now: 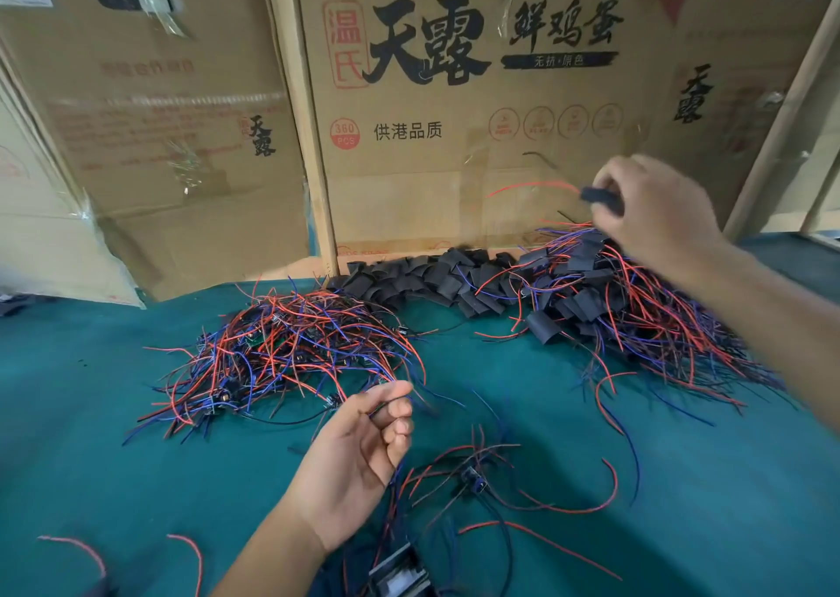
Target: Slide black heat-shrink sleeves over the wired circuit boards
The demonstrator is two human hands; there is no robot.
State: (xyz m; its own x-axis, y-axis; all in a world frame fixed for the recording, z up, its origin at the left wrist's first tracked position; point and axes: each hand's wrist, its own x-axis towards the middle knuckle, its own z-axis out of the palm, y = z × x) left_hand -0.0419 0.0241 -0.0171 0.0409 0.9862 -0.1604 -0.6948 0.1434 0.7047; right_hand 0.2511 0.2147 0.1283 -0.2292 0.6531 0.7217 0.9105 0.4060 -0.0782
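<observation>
Cardboard boxes [454, 119] stand behind the green tabletop [91, 392], the middle one printed "天露 鲜鸡蛋", "供港品质" and "360 PCS". A heap of unsleeved wired boards [282, 351] lies left, loose black sleeves [432, 278] at the back, sleeved pieces [636, 305] right. The right hand [654, 205] hangs above that pile, its grip pinched on a sleeved board [600, 199]. The left hand [363, 451] pinches thin wires [409, 399], fingers curled.

A single head-worn wide-angle view looks forward and down, close over the green counter [136, 369]. It faces upright cardboard boxes [454, 142] at the counter's far edge; both hands reach in from the bottom and right edges.
</observation>
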